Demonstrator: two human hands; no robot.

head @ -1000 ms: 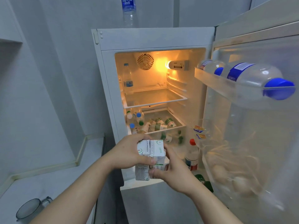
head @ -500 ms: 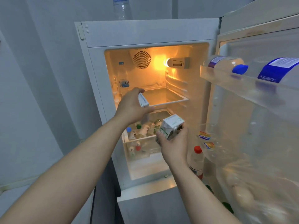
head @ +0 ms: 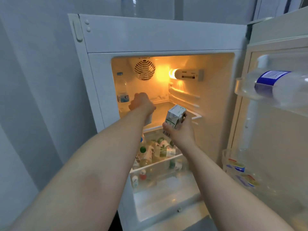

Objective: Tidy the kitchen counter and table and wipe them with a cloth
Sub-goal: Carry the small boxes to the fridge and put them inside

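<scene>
Gripping a carton (head: 175,118) from below and behind, the right hand (head: 182,133) holds it tilted at the front edge of the shelf (head: 196,116). Judged light, stiff-walled, crushable: hold by the flat sides. Farther in, the left hand (head: 141,104) curls round a second carton (head: 148,120), mostly hidden, over the shelf beside a bottle (head: 121,92).

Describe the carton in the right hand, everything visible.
The carton is a small white box, cardboard by its look, with green print and a barcode near its lower end. It is tilted, top leaning right, held in front of the fridge's upper shelf. The right hand grips it from below, thumb across its lower left corner. Nothing else touches it.
</scene>
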